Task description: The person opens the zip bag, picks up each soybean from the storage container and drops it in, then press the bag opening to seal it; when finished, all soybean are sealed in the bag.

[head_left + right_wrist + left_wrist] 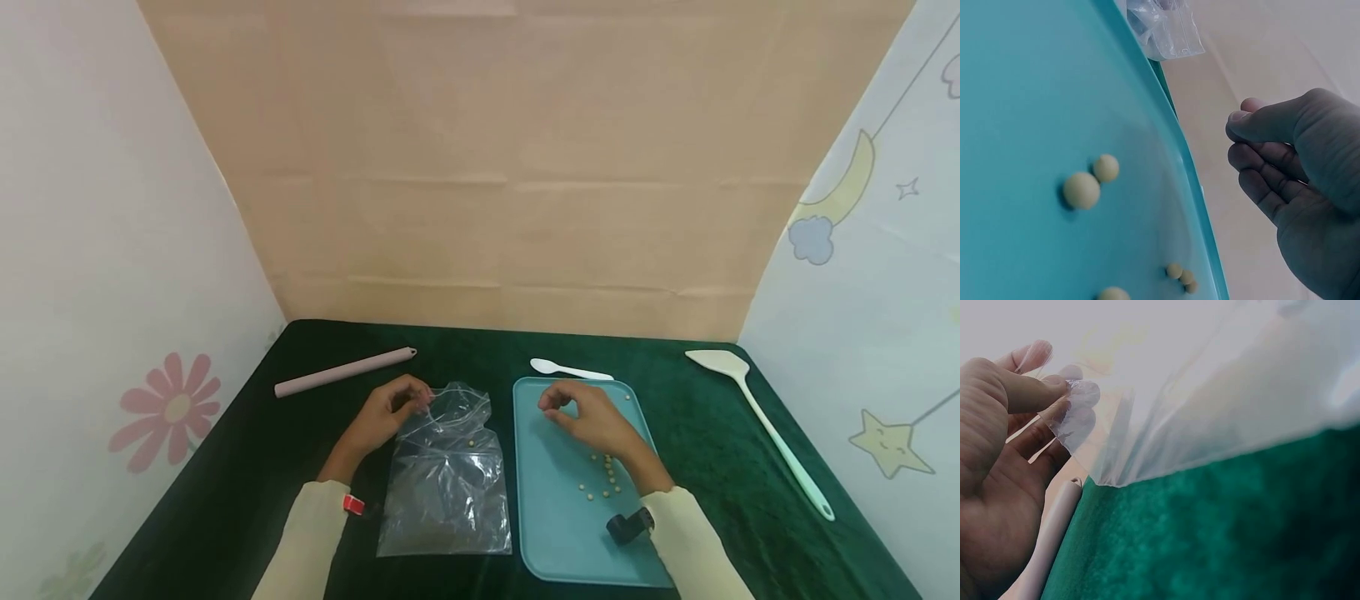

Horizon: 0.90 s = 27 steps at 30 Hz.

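A clear plastic zip bag [450, 492] lies on the dark green cloth, its upper end crumpled. My left hand [384, 415] pinches the bag's top left corner between thumb and fingers; in the left wrist view the film [1088, 409] stretches away from the fingertips. One small pale-yellow ball [471, 443] shows at the bag. My right hand [588, 414] hovers over the far part of a blue tray [547, 533], thumb against the curled index finger; whether something small sits between them is hidden. Several round pale-yellow balls [1082, 190] lie scattered on the tray.
A white spoon [570, 369] lies behind the tray. To the right rests a long white spatula [780, 442] with a pale green handle. A pink stick [345, 372] with a hanging loop lies at the back left. Patterned walls flank the table.
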Each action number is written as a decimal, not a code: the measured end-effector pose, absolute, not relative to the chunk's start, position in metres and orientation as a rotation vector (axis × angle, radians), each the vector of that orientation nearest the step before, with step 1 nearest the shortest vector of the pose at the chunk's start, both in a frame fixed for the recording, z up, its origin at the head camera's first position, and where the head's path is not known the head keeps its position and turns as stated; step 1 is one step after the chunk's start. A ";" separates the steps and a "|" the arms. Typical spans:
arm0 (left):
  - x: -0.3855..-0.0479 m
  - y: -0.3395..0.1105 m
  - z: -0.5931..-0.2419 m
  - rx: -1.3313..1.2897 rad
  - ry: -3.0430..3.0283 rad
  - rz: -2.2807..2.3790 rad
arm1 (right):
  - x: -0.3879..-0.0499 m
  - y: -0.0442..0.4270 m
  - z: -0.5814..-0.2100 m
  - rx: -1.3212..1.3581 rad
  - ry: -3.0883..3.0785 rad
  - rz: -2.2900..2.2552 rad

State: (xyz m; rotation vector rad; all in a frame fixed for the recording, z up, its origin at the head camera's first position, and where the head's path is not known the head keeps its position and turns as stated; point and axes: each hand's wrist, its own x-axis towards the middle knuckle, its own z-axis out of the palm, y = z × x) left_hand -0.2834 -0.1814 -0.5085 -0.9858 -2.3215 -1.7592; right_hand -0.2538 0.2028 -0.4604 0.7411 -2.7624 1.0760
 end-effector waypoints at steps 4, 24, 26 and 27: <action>-0.286 -0.176 -0.511 -1.013 -2.301 -1.760 | -0.254 0.206 -0.457 0.753 -2.763 1.056; -0.286 -0.170 -0.509 -0.966 -2.333 -1.774 | -0.272 0.152 -0.453 0.862 -2.620 1.137; -0.287 -0.172 -0.508 -0.974 -2.339 -1.770 | -0.274 0.143 -0.454 0.861 -2.615 1.148; -0.287 -0.173 -0.507 -0.978 -2.338 -1.767 | -0.274 0.139 -0.454 0.865 -2.607 1.162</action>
